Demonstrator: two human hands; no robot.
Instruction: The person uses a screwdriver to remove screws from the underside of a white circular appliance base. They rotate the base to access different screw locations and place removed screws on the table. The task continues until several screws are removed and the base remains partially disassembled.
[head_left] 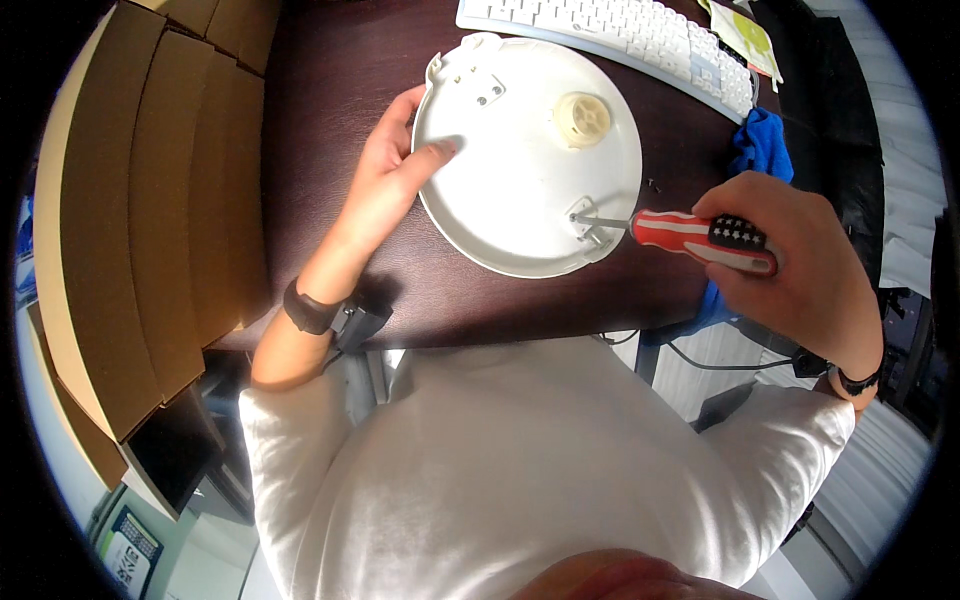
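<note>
**Screwdriver at the rim of a white round housing**

Closest to me, below the table edge, my white shirt [520,470] fills the lower part of the view, with both sleeves pushed up and a dark band [312,312] on my left wrist.

On the dark brown table [330,110], my right hand [800,265] is wrapped tight around the red-and-white handle of a screwdriver [690,238], fingers curled fully around the grip. Its metal shaft runs leftward and its tip sits at a small mounting tab near the lower right rim of a round white plastic housing [520,160]. That housing lies flat on the table in front of me, its inner side up, with a cream ribbed hub [582,118] raised near its middle and a small bracket with holes near its upper left edge.

My left hand [392,170] rests on the left rim of the housing: the thumb presses down on the inside surface while the other fingers curve around the outer edge, loosely spread.

Just beyond my right hand a blue cloth [762,142] lies on the table. Farther off, a white keyboard [620,35] runs along the far side, touching or nearly touching the housing's top edge. Stacked cardboard boxes [150,180] stand along my left.
</note>
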